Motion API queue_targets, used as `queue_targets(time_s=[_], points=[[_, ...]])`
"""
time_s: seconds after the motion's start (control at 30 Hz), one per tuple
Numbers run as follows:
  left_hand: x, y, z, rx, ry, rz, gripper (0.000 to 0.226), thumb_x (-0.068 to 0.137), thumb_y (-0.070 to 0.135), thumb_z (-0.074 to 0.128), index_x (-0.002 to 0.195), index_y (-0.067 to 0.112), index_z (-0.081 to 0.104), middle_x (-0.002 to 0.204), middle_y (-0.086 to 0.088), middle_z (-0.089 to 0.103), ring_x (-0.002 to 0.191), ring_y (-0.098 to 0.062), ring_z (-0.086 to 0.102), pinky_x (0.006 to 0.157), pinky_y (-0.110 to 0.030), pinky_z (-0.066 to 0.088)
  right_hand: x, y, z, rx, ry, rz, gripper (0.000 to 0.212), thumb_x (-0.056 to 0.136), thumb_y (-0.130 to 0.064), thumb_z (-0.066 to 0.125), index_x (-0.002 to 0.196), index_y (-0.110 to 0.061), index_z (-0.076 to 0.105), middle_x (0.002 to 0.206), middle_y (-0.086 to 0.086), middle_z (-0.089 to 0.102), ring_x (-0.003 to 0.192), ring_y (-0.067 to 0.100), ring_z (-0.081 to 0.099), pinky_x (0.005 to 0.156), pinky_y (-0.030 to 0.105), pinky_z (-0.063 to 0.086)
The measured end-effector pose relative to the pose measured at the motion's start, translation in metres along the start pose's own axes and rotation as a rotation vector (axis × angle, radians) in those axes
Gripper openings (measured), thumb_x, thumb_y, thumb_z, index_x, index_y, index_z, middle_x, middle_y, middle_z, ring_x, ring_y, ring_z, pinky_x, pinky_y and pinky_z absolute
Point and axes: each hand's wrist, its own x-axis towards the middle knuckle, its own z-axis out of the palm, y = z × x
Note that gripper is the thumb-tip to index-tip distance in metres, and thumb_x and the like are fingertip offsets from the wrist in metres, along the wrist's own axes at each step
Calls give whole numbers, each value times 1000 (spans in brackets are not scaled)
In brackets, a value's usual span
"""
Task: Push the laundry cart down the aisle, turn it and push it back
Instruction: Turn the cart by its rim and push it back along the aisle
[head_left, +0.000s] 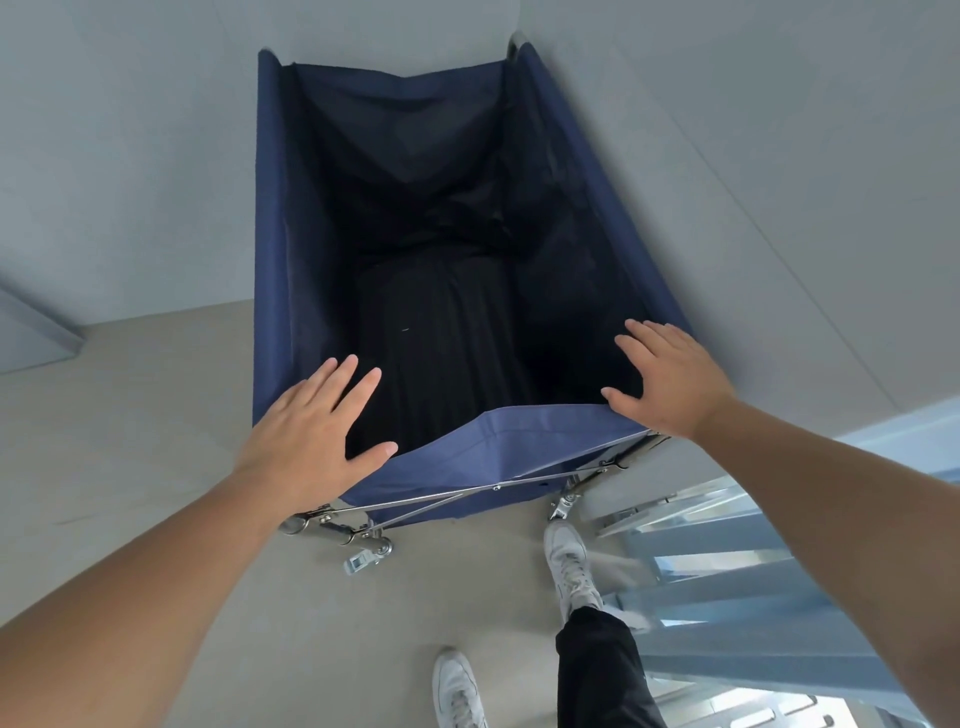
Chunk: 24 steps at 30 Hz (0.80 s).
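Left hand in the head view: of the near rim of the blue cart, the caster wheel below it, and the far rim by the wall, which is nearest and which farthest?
From the left hand:
1. Near rim of the cart, under the palm at its left corner.
2. Caster wheel, below on the floor.
3. Far rim, against the wall.

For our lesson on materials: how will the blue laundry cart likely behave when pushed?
The laundry cart should roll easily on its caster. Its fabric near edge sags, so it probably gives under the hands. It probably feels light, holding only dark cloth.
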Motion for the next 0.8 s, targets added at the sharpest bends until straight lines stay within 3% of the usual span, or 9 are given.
queue_targets(time_s=[0.43, 0.8], points=[[4, 4, -2, 18, -25, -23, 88, 84, 78, 18, 154, 24, 16, 161, -6, 22, 147, -24, 21, 111, -42, 32, 3, 3, 1, 32, 41, 2, 70, 81, -53, 61, 130, -4, 54, 141, 16, 49, 129, 32, 44, 111, 40, 24], [4, 5, -3, 34, -32, -32, 88, 84, 78, 19, 154, 24, 18, 160, -6, 24, 147, -25, 23, 110, -42, 33, 2, 4, -1, 27, 7, 1, 72, 83, -58, 53, 133, -7, 52, 143, 14, 47, 131, 31, 41, 112, 40, 24]])
